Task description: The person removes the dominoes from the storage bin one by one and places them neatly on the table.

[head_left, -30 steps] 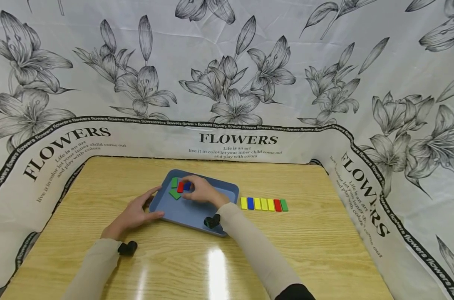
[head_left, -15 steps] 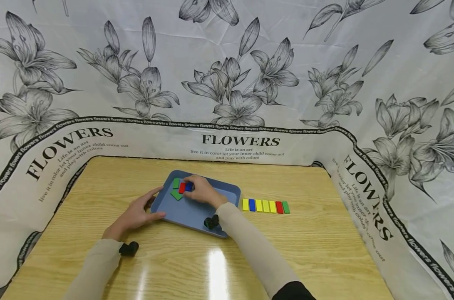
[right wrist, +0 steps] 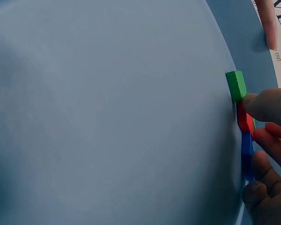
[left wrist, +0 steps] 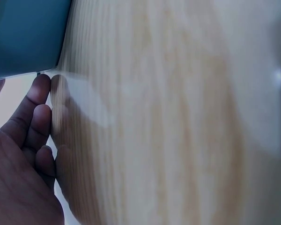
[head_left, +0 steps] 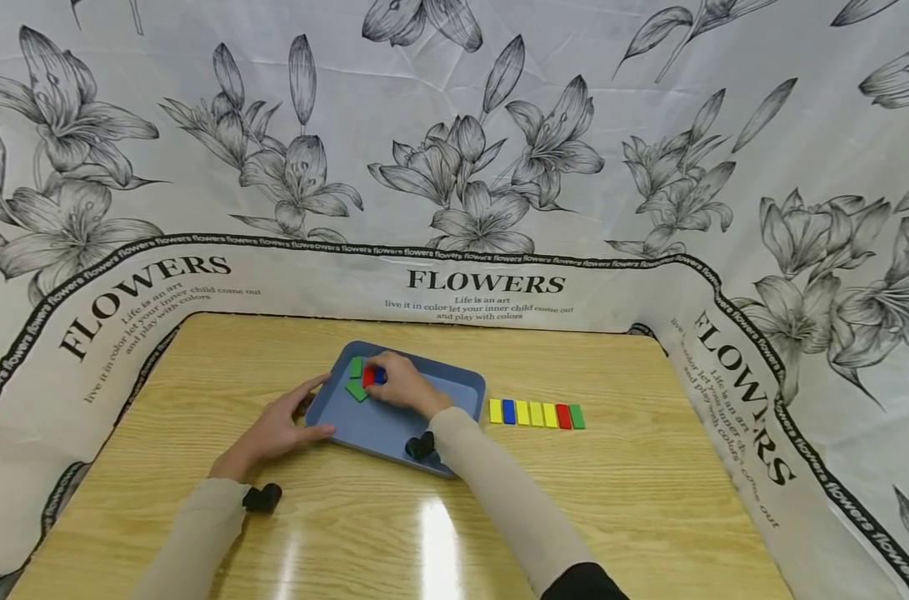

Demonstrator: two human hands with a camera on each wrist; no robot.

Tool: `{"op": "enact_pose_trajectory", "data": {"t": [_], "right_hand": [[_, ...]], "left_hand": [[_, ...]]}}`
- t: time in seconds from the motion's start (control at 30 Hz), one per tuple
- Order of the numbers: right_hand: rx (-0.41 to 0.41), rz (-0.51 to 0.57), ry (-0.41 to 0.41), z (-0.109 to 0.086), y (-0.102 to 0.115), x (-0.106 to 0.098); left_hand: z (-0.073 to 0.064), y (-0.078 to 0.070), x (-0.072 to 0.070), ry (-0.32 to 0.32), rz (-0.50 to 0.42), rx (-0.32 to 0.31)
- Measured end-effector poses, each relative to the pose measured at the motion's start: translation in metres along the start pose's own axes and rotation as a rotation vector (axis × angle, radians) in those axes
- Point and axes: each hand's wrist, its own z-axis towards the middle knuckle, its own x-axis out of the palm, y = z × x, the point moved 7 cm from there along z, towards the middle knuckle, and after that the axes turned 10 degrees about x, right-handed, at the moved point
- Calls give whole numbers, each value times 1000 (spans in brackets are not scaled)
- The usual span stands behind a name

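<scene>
"FLOWERS" and "Life is an art" stand on the far cloth [head_left: 486,282]. The left hand [head_left: 276,429], fingers spread, touches the tray [head_left: 390,423] at its left end; the right hand [head_left: 402,382] pinches the red tile [head_left: 367,378] at the tray's far left, beside a blue tile [head_left: 379,376].

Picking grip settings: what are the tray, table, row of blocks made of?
Tray: likely matte plastic; even colour, rounded corners.
Table: wood or printed laminate, glossy; grain, bright reflections.
Row of blocks: smooth painted wood or plastic, unclear; solid colours, no visible grain.
</scene>
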Motion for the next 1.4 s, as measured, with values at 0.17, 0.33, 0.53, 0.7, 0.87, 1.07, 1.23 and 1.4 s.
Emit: {"op": "enact_pose_trajectory", "data": {"t": [0.17, 0.33, 0.53, 0.7, 0.87, 1.07, 1.23, 1.4], "right_hand": [[-19, 5, 11, -1, 0, 0], [-37, -1, 29, -2, 0, -3], [-44, -34, 56, -2, -2, -3], [-42, -43, 72, -3, -4, -3], [-36, -57, 79, -3, -5, -3], [-20, -40, 84, -4, -5, -2], [-22, -30, 72, -5, -4, -4], [-20, -8, 69, -11, -1, -9]], "left_hand": [[0, -1, 0, -5, 7, 8], [1, -3, 0, -8, 12, 12], [2, -6, 1, -6, -4, 17], [2, -8, 1, -8, -10, 16], [2, -8, 1, -14, -17, 16], [2, -6, 1, -4, -25, 2], [1, -6, 0, -1, -20, -3], [1, -4, -1, -1, -6, -5]]}}
